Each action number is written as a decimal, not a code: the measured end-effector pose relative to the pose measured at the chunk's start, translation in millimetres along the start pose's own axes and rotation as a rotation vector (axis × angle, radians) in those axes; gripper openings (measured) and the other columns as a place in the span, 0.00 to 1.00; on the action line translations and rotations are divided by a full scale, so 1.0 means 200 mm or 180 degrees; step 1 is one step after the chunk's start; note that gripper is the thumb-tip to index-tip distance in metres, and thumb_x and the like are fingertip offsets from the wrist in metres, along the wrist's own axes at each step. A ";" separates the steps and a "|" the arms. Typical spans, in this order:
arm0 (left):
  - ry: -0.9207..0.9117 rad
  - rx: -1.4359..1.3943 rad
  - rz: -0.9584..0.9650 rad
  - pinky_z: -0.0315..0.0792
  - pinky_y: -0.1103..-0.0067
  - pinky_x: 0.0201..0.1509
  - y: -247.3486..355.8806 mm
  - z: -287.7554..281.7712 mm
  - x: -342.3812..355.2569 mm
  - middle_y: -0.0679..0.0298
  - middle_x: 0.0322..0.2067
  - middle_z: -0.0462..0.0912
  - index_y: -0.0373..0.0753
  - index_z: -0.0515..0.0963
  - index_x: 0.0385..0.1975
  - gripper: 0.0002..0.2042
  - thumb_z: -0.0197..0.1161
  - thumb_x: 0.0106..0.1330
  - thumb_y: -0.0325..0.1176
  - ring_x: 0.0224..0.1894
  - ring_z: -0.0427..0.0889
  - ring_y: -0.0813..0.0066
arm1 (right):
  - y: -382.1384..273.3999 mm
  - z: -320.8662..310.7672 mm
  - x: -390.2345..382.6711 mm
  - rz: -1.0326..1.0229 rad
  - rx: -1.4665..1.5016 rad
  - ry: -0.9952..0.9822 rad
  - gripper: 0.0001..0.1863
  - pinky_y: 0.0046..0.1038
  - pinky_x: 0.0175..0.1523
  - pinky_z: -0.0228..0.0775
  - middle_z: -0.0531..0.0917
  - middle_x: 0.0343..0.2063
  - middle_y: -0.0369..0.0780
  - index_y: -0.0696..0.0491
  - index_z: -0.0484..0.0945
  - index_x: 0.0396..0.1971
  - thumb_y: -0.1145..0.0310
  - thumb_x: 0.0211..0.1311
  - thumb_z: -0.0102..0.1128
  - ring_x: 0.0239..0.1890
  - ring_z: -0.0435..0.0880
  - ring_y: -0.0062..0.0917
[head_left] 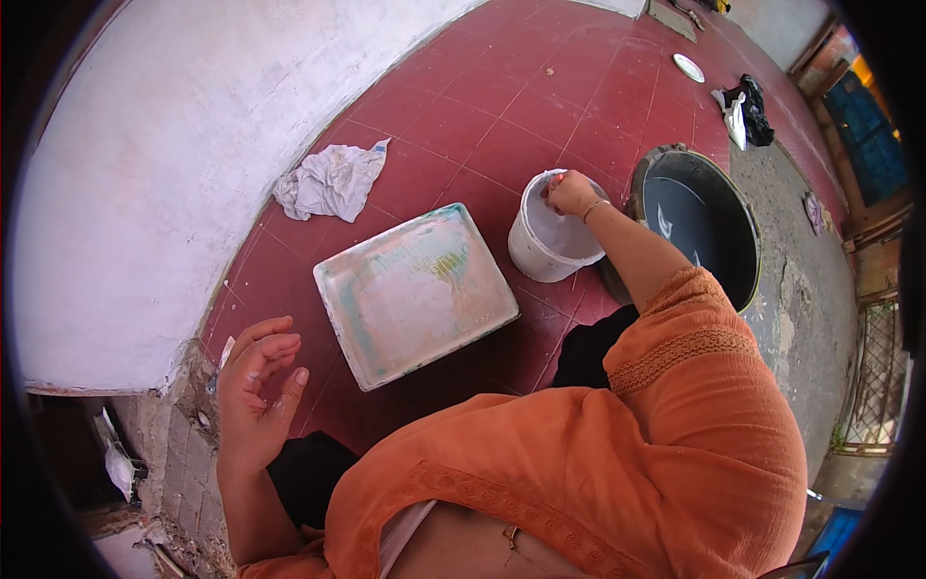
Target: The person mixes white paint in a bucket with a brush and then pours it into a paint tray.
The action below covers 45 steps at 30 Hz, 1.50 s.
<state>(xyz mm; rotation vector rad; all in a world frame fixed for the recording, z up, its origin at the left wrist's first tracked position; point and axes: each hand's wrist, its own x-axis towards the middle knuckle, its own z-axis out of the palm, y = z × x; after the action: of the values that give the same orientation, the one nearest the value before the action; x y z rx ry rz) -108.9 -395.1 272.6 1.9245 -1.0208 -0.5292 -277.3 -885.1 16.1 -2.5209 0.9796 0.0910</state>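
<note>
My right hand point(571, 193) reaches into the mouth of a white plastic bucket point(543, 259), which holds pale, milky liquid. Its fingers are closed together, and whatever they hold is hidden. To the bucket's left, a shallow rectangular tray point(415, 359) sits at a slant on the floor, smeared with white, pinkish and green paint-like stains. Beside the tray's near left side, my left hand point(260, 386) is raised with nothing in it. Its fingers are loosely bent and apart from the thumb, with whitish smears on the skin.
A large dark round tub point(746, 212) with greyish liquid stands right of the bucket, under my forearm. A crumpled white cloth point(335, 181) lies near the white wall point(212, 145). Farther off on the red tiles point(511, 87) are a white oval dish point(689, 68) and a black bag point(756, 114).
</note>
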 end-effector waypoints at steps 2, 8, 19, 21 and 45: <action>0.0012 -0.0028 -0.0014 0.71 0.78 0.53 -0.01 0.00 -0.01 0.57 0.50 0.70 0.33 0.74 0.41 0.14 0.58 0.54 0.18 0.49 0.75 0.73 | -0.07 0.00 -0.08 0.0553 -0.0418 0.0403 0.09 0.30 0.31 0.77 0.82 0.24 0.45 0.57 0.80 0.21 0.70 0.52 0.53 0.29 0.82 0.32; -0.0003 0.0024 0.0012 0.71 0.78 0.52 0.01 0.01 -0.01 0.57 0.50 0.70 0.34 0.74 0.41 0.14 0.59 0.54 0.17 0.49 0.74 0.73 | -0.05 -0.04 -0.19 0.0862 -0.1037 -0.0843 0.09 0.30 0.36 0.75 0.81 0.25 0.47 0.54 0.81 0.23 0.66 0.50 0.55 0.28 0.81 0.33; -0.0074 0.0027 0.0175 0.71 0.77 0.53 0.03 0.03 0.01 0.56 0.50 0.70 0.34 0.74 0.41 0.14 0.59 0.53 0.17 0.49 0.75 0.72 | 0.18 -0.05 -0.03 -0.0311 0.0342 -0.0122 0.07 0.22 0.29 0.76 0.82 0.22 0.39 0.55 0.82 0.27 0.77 0.44 0.60 0.19 0.81 0.26; -0.0025 0.0086 0.0040 0.71 0.77 0.53 0.00 0.00 -0.01 0.56 0.50 0.70 0.34 0.74 0.41 0.14 0.59 0.53 0.17 0.49 0.74 0.72 | -0.03 0.00 -0.06 0.0189 -0.0139 -0.0262 0.07 0.23 0.29 0.75 0.81 0.19 0.41 0.55 0.81 0.27 0.71 0.46 0.59 0.19 0.81 0.26; -0.0091 0.0237 0.0043 0.72 0.78 0.50 -0.07 0.01 0.03 0.57 0.49 0.72 0.34 0.74 0.41 0.14 0.60 0.54 0.19 0.47 0.76 0.72 | -0.14 -0.02 -0.19 0.0605 -0.1038 0.0182 0.09 0.31 0.36 0.75 0.82 0.25 0.45 0.58 0.81 0.26 0.69 0.48 0.57 0.30 0.83 0.35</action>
<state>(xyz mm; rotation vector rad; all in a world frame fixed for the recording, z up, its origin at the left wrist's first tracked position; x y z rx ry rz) -101.0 -396.8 260.6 1.9788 -1.0848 -0.5190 -286.9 -844.2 38.7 -2.7248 1.3197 0.2561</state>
